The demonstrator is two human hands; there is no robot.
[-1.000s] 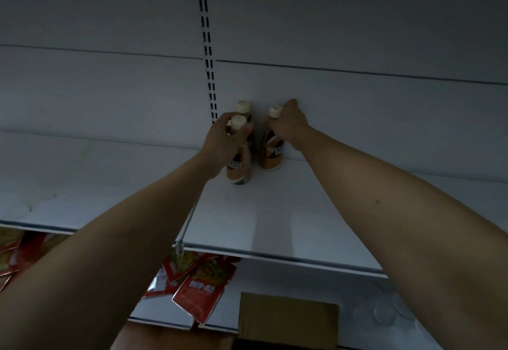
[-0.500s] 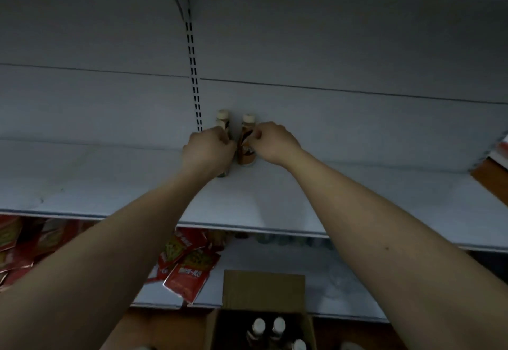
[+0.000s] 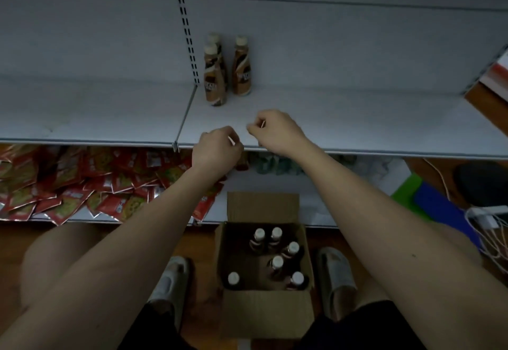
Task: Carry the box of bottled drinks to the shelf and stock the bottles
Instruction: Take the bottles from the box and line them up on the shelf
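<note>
— Stocked so far? Three bottles (image 3: pixel 242 66) upright at the far back of the shelf (image 3: pixel 357 127), leaving front room.

— Grips? Left hand (image 3: pixel 217 149) and right hand (image 3: pixel 277 131) loosely curled, empty, above the box (image 3: pixel 264 308) near, six caps showing.

Three brown white-capped plastic bottles (image 3: pixel 215 75) upright at shelf (image 3: pixel 357 119) rear; six more inside open cardboard box (image 3: pixel 265 311) on floor.
</note>
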